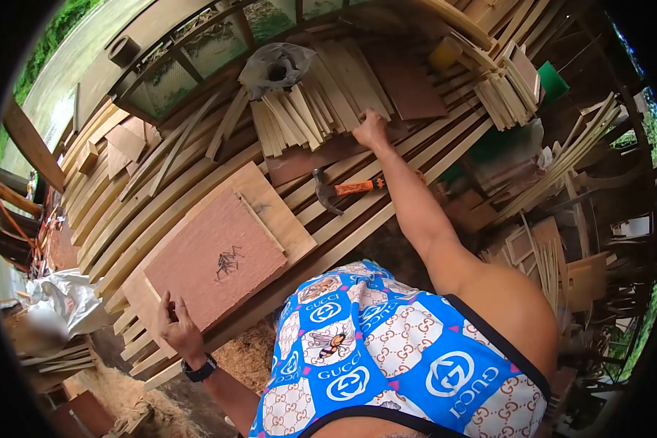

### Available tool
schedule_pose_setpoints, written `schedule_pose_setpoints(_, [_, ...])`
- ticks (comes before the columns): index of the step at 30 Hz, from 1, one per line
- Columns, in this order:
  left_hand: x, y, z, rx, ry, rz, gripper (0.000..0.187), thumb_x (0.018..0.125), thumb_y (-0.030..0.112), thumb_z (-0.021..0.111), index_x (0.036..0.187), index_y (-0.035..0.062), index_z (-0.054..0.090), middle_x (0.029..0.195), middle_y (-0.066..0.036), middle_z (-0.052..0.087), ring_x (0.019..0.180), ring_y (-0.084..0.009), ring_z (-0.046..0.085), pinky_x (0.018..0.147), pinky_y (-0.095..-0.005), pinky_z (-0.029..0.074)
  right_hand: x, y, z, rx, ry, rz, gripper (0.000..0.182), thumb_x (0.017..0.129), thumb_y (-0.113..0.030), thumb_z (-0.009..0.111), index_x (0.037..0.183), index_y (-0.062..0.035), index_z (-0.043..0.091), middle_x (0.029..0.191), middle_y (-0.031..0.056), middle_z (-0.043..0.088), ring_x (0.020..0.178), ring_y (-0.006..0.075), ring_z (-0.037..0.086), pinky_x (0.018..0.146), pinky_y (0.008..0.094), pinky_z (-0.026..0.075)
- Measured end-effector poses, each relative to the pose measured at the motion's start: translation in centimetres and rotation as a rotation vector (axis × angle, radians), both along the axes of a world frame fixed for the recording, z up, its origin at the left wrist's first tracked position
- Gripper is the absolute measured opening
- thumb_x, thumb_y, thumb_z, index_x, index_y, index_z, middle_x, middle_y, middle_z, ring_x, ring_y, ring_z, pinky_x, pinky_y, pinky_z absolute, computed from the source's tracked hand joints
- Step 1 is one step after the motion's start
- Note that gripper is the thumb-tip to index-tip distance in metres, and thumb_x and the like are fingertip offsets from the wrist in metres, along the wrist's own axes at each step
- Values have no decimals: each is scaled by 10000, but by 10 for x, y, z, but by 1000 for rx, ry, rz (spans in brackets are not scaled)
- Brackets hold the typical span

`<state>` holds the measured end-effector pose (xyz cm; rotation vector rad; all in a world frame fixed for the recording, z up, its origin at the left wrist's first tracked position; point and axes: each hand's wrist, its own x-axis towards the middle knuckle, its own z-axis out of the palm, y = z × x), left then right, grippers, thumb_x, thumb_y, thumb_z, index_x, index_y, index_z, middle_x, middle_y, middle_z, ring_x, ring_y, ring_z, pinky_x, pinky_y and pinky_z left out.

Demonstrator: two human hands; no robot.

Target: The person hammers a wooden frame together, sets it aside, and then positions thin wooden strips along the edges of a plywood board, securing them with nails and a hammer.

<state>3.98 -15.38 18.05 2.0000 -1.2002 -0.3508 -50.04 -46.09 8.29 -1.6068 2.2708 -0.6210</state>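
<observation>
My right hand reaches to the near ends of the pale wooden strips, its fingers closed at the end of one; the exact grip is partly hidden. My left hand rests at the lower left corner of a reddish-brown board, fingers slightly bent and apart. Beneath that board lies a larger plywood sheet. A small heap of nails sits on the reddish board, and a thin strip lies along its right edge. Between my hands, a claw hammer with an orange handle lies on the slats.
Long wooden slats form the work surface, with gaps between them. A clear plastic bag sits on the bundled strips. Further back stands a mesh-panelled frame. Loose strips lean at the right, and a white sack lies at the left.
</observation>
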Motion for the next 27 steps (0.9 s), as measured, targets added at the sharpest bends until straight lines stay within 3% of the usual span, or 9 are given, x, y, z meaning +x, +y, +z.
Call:
schedule_pose_setpoints(3, [-29,-22,20,15,54,-120,306,987,89,705,1258,-53,699,838,-33,583,719,-124,511,646,-284,448,-14,0,4,-116,-134,-80,439,733,-102,692,1157,8,720,1029,245,748,1031,391,723,909,429,570])
schedule_pose_setpoints(4, [-35,-26,25,14,49,-117,306,987,89,705,1258,-53,699,838,-33,583,719,-124,511,646,-284,448,-15,5,16,-72,-299,-115,439,710,-93,725,1140,-3,729,956,186,755,905,291,741,807,411,584])
schedule_pose_setpoints(7, [-19,-23,24,-22,-4,-178,288,983,82,705,1234,-59,709,844,-60,613,728,-125,536,652,-288,463,-15,14,24,122,-1179,-308,134,788,-55,652,904,-31,713,779,74,684,683,194,658,639,376,578])
schedule_pose_setpoints(10, [-13,-25,20,-46,-9,-193,259,973,80,710,1193,-56,724,828,-86,657,729,-143,575,665,-306,491,-22,32,34,92,-1882,-329,49,823,-30,604,801,-46,645,815,104,666,689,249,666,649,405,596])
schedule_pose_setpoints(16, [41,-32,30,-152,-181,-153,260,941,114,750,1157,-31,737,824,-131,682,698,-190,607,666,-323,513,104,80,62,60,-1328,255,304,706,65,541,956,47,713,878,150,707,689,213,659,576,293,517])
schedule_pose_setpoints(19, [68,-55,30,-155,-9,-101,300,967,153,749,1205,-29,736,869,-71,714,743,-116,609,684,-279,514,172,72,65,237,-1164,493,342,693,16,589,989,51,757,752,101,675,642,164,614,560,271,447])
schedule_pose_setpoints(22, [100,-80,6,-332,400,-191,567,1020,221,709,1490,-28,515,1110,-66,692,917,-114,647,802,-259,552,244,59,63,452,-852,719,306,680,-13,618,939,49,768,727,100,677,635,156,617,562,282,451])
schedule_pose_setpoints(25, [123,-107,-2,-345,579,-150,625,1035,203,684,1554,-21,418,1174,-82,675,984,-120,651,865,-268,567,291,32,61,590,-590,888,284,659,-28,644,903,39,773,704,83,675,631,152,626,556,291,457])
schedule_pose_setpoints(27, [159,-119,-29,-231,669,-133,498,1036,187,682,1471,-10,541,1167,-88,702,985,-133,681,873,-289,594,320,24,63,585,-460,941,262,626,-41,659,848,17,785,616,38,633,590,131,586,522,318,431])
